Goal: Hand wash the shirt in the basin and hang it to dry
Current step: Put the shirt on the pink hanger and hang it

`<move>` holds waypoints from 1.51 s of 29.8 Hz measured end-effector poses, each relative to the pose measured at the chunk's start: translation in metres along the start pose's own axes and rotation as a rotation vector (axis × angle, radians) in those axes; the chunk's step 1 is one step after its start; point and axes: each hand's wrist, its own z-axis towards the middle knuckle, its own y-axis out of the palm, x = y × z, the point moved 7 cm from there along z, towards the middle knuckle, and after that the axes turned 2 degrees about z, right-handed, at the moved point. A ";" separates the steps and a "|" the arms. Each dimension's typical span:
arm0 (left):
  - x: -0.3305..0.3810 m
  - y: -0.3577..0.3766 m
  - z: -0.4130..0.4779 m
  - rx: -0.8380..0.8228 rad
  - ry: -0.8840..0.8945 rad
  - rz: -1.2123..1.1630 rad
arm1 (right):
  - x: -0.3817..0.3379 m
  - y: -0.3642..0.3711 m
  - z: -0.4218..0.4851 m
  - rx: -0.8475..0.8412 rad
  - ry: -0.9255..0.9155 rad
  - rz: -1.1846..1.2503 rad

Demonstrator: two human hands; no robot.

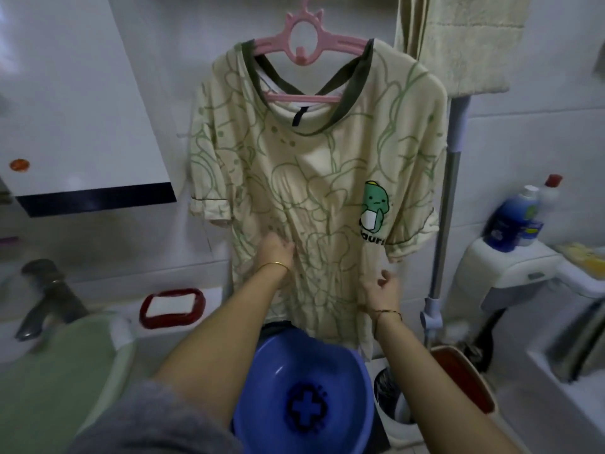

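The fingers (pixel 288 247) of the left hand (pixel 276 249) are curled into the front of the shirt (pixel 314 178), pinching a soft fold of cloth at about waist height; a thin gold bangle (pixel 273 265) circles that wrist. The right hand (pixel 383 288) is at the shirt's lower right edge with its fingers (pixel 381 283) loosely bent and the thumb raised; I cannot tell whether they have hold of any cloth. The shirt is a limp, creased knit, cream with pale green outline drawings, a dark olive ribbed neckband and a small green cartoon creature on the chest. It hangs against the white tiled wall on a smooth pink plastic hanger (pixel 306 44) with a ring-shaped middle. Its hem drops just above a round blue plastic basin (pixel 278 371), glossy, with a dark cross mark on its bottom and no clothing in it. To the left, an oval red soap dish (pixel 144 309) holds a white rectangular bar of soap (pixel 170 304), near a dull metal faucet (pixel 49 296). Right of the basin stands a small white bin (pixel 402 411) with a dark crinkled liner. A nubby beige towel (pixel 458 40) hangs at the upper right.
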 end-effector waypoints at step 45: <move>-0.066 0.008 -0.002 0.016 -0.156 -0.508 | 0.040 -0.035 0.011 0.319 0.061 -0.138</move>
